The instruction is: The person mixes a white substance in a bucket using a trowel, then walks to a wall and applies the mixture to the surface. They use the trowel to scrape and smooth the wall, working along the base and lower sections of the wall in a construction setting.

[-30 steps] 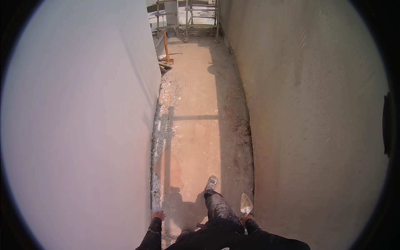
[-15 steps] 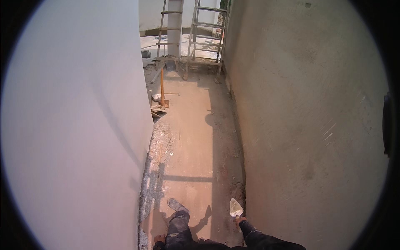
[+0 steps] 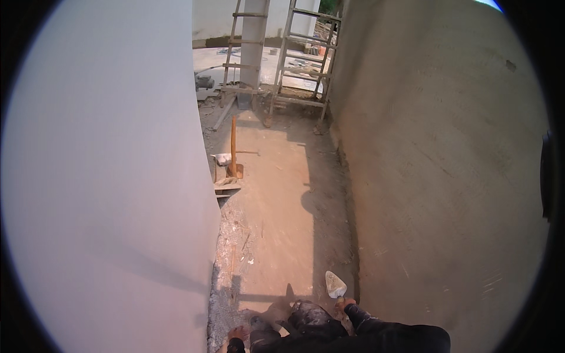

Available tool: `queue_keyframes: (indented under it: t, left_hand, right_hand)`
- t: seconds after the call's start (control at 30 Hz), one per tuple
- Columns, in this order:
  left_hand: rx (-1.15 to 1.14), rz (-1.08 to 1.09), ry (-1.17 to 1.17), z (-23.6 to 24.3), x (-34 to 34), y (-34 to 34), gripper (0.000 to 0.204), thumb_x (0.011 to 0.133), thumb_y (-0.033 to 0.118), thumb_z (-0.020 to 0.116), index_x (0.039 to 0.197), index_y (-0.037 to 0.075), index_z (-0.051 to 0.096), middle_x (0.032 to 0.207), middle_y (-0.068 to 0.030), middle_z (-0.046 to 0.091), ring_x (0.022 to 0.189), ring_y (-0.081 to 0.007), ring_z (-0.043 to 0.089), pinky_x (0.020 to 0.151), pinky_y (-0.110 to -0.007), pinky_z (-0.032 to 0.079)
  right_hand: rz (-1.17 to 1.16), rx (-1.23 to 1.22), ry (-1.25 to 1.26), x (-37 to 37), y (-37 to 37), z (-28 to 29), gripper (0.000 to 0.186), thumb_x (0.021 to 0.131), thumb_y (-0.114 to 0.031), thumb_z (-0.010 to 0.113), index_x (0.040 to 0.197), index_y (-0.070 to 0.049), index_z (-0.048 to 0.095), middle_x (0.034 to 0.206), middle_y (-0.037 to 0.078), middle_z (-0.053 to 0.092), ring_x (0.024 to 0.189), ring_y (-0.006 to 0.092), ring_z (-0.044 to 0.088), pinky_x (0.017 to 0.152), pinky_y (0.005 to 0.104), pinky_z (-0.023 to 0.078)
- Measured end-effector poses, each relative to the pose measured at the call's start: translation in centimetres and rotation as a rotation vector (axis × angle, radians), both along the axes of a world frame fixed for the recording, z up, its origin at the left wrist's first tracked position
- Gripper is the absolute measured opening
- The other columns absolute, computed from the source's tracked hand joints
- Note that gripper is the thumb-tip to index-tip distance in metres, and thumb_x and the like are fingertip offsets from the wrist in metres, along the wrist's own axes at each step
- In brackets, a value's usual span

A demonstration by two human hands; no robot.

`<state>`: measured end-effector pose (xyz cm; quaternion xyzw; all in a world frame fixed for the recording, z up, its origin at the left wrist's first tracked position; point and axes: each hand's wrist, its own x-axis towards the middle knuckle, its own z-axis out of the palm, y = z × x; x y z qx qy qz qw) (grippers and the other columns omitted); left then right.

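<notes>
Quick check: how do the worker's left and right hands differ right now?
The right hand grips a trowel; no tool shows in the left hand.
The left hand sits lower in view, closer to the bottom edge, than the right hand.
Both are bare, at the ends of dark sleeves.

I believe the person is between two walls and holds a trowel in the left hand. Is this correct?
Not quite: the head view shows the trowel in the right hand. The two walls are as you say, one on each side.
</notes>
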<state>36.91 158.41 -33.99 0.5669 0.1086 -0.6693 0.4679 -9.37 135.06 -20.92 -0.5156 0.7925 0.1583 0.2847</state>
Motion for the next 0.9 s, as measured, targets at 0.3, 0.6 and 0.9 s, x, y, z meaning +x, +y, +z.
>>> queue_keyframes:
  t: [0.3, 0.6, 0.9]
  left_hand:
    - [0.200, -0.674, -0.631, 2.0, -6.7, -16.4, 0.032, 0.085, 0.033, 0.046, 0.092, 0.007, 0.062, 0.081, -0.0157, 0.065, 0.082, -0.0319, 0.063, 0.072, -0.041, 0.051]
    - [-0.508, -0.935, -0.520, 15.3, -14.7, -18.7, 0.020, 0.080, 0.024, 0.056, 0.086, 0.007, 0.064, 0.078, -0.0130, 0.064, 0.067, -0.0264, 0.063, 0.063, -0.037, 0.051]
    - [0.225, -0.109, -0.350, -4.1, -9.7, -39.6, 0.049, 0.084, 0.039, 0.057, 0.056, -0.001, 0.060, 0.048, -0.0061, 0.054, 0.046, -0.0128, 0.052, 0.050, -0.028, 0.040]
  right_hand:
    - [0.052, 0.118, 0.052, 9.4, -25.2, -1.8, 0.069, 0.057, -0.050, 0.072, 0.106, -0.003, 0.061, 0.099, 0.017, 0.064, 0.096, 0.0297, 0.061, 0.085, 0.0364, 0.048]
    - [0.327, 0.034, 0.005, 18.9, -52.8, -6.7, 0.054, 0.072, -0.033, 0.062, 0.116, -0.005, 0.047, 0.103, 0.021, 0.060, 0.098, 0.0359, 0.059, 0.084, 0.0430, 0.047]
    - [1.083, -0.020, -0.037, 35.5, -65.7, -33.0, 0.044, 0.078, -0.028, 0.056, 0.113, -0.006, 0.043, 0.095, 0.022, 0.062, 0.089, 0.0351, 0.061, 0.079, 0.0432, 0.049]
